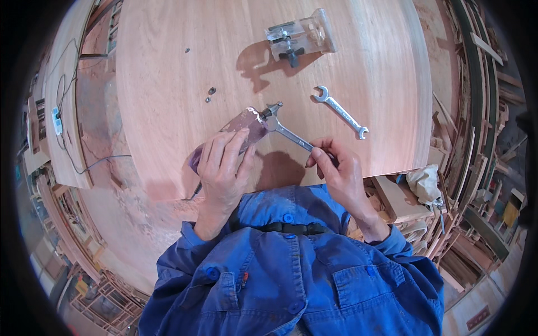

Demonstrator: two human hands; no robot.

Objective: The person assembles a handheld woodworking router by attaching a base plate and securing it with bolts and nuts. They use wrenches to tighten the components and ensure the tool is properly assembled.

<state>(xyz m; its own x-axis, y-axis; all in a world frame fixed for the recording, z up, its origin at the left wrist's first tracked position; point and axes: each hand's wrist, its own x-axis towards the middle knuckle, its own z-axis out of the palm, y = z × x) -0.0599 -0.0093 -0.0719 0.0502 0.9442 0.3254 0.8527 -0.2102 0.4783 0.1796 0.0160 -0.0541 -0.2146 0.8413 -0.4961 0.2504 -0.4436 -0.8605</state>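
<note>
My left hand (223,163) lies over the body of a worn purple corded power tool (253,124), fingers curled on it and pressing it to the wooden board. A metal spindle end (271,110) sticks out of the tool's far right end. In my right hand (340,169) is the shaft of an open-end wrench (294,138), pinched between thumb and fingers. The wrench's head sits at the spindle nut; how its jaws fit round it is too small to tell. A second open-end wrench (343,113) lies loose on the board, right of the tool.
Beyond the tool stands a clear plastic bag (319,35) with black and metal fittings. Small metal rings or nuts (212,91) lie left of centre. A power strip (57,121) with a cable rests at far left. Timber offcuts (473,168) and a pale cloth bag (424,185) are at right.
</note>
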